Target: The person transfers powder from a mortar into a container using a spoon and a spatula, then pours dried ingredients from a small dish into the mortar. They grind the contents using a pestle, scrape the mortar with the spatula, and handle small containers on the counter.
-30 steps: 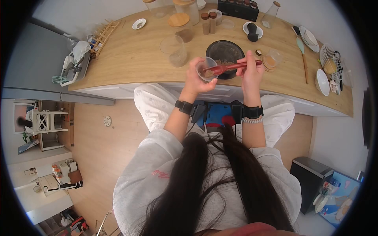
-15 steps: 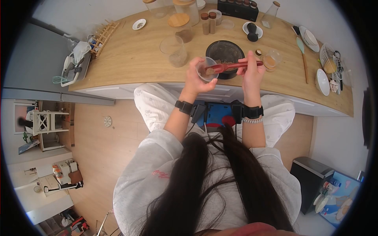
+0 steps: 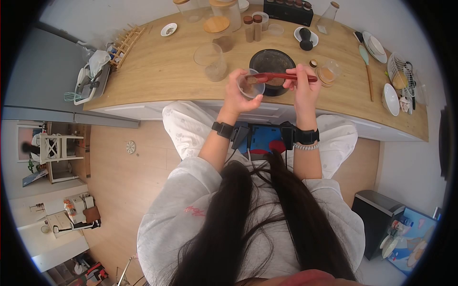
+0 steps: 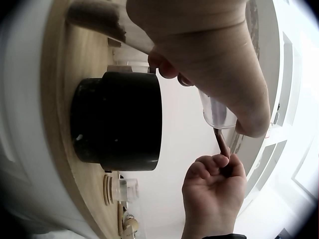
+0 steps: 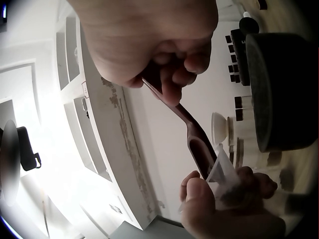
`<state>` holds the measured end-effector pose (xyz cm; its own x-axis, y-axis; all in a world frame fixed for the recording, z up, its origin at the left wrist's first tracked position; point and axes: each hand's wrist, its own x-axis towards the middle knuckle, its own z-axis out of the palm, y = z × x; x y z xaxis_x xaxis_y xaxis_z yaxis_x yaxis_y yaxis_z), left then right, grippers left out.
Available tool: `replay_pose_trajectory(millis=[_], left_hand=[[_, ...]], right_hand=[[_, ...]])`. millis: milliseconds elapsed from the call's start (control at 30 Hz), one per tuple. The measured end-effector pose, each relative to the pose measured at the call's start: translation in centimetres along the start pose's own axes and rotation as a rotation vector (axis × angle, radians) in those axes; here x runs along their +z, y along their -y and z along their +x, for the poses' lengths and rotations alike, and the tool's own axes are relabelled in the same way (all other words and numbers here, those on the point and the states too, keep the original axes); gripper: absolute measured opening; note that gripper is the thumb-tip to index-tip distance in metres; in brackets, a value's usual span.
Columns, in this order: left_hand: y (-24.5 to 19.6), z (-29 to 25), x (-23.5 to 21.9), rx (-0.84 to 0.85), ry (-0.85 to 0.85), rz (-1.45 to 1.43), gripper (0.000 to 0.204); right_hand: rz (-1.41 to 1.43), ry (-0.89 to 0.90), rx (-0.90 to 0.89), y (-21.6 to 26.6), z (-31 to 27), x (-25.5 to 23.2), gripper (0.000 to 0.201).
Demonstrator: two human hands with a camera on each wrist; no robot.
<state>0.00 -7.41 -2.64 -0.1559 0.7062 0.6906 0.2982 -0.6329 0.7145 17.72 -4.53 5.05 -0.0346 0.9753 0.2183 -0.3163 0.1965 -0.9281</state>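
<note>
My left hand [image 3: 234, 99] grips a clear plastic cup [image 3: 258, 91] with brown powder or crumbs inside, held in front of the counter's edge. In my right hand [image 3: 306, 93], fingers and thumb pinch the handle of a dark red scoop [image 3: 281, 76]. The scoop's bowl overlaps the cup's far rim in the head view, with some brown stuff in it. The right wrist view shows the scoop's bowl [image 5: 200, 154] tipped down at the cup's mouth. Just behind both hands stands a black mortar [image 3: 269, 59], with brown residue inside, partly hidden by the scoop and right hand.
An open glass jar [image 3: 215, 70] and a wooden-lidded jar [image 3: 217, 25] stand left of the mortar. Two brown-capped spice tubes [image 3: 253, 28] are behind it. A black pestle [image 3: 306, 40] lies on a white dish. Rightward are a small glass jar [image 3: 329, 72] and a spatula [image 3: 367, 71].
The scoop has swung so that its bowl sits nearer the cup's far rim and its handle end lies lower in the view. My left hand and the cup have stayed almost still.
</note>
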Motion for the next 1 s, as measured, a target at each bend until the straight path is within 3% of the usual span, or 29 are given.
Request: replay_pose_trajectory(millis=[433, 1000], left_hand=[[-0.5, 0.0, -0.4, -0.025, 0.012, 0.032, 0.072], [-1.0, 0.1, -0.5, -0.054, 0.005, 0.01, 0.072]], right_hand=[[0.066, 0.178, -0.107, -0.7, 0.2, -0.9, 0.023], [0.241, 0.216, -0.122, -0.3, 0.2, -1.4, 0.022]])
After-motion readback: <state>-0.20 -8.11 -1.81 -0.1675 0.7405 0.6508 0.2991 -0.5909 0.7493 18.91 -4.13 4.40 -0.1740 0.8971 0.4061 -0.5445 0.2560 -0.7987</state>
